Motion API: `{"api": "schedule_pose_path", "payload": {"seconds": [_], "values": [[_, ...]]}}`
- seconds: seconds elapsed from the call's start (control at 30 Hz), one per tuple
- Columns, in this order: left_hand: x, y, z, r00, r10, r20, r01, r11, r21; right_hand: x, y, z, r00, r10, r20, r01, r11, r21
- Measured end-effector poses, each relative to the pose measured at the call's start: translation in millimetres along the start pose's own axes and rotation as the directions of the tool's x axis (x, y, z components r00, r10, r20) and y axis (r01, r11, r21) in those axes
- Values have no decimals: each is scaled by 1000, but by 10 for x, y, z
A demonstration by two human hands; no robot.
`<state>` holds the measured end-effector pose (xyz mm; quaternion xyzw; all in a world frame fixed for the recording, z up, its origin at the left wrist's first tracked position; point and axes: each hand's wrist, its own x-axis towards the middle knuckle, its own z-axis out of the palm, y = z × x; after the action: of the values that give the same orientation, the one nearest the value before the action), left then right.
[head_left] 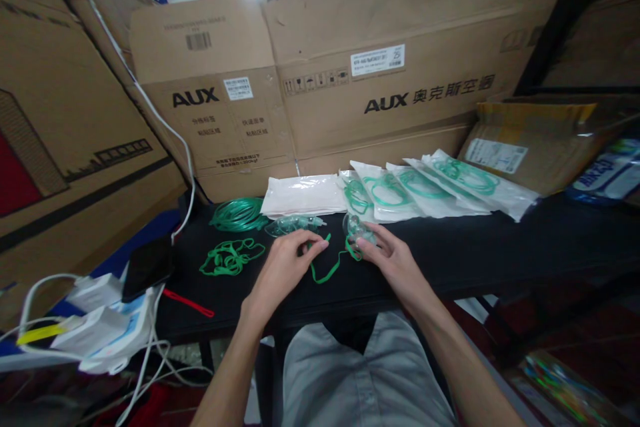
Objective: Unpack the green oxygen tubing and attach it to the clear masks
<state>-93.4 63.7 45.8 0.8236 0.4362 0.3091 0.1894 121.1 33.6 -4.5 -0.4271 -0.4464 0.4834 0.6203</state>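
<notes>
My left hand pinches one end of a green elastic strap over the black table. My right hand grips a clear plastic mask to which the strap's other end is joined. The strap sags in a loop between both hands. Another clear mask lies just beyond my left hand. A coil of green tubing and a loose bunch of green straps lie to the left.
A row of sealed white bags with green tubing and a stack of flat bags lie at the back. Large AUX cartons wall the table. A black phone, white chargers and a red strip sit left.
</notes>
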Motion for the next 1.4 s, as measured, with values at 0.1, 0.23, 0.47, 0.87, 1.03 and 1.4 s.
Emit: {"api": "schedule_pose_path", "payload": {"seconds": [0.1,0.23,0.47,0.87,1.03,1.4], "values": [[15,79,132,1000,-22,16,23,997,-70,-46,-16,74,997,-4,82,5,1000,-13],[18,103,221,998,-48,33,51,995,-82,-66,-22,119,988,-16,156,17,1000,-4],[-15,111,140,989,-61,132,68,996,-50,37,67,-1,994,-101,-50,96,991,-88],[19,91,219,998,-62,-23,63,997,51,-91,-9,120,969,-68,238,91,992,-85],[-4,82,219,999,29,46,-30,999,15,-54,46,108,983,-89,159,106,989,-102],[-7,84,182,998,-18,68,20,999,-33,67,77,-74,926,-325,-190,274,929,-250]]}}
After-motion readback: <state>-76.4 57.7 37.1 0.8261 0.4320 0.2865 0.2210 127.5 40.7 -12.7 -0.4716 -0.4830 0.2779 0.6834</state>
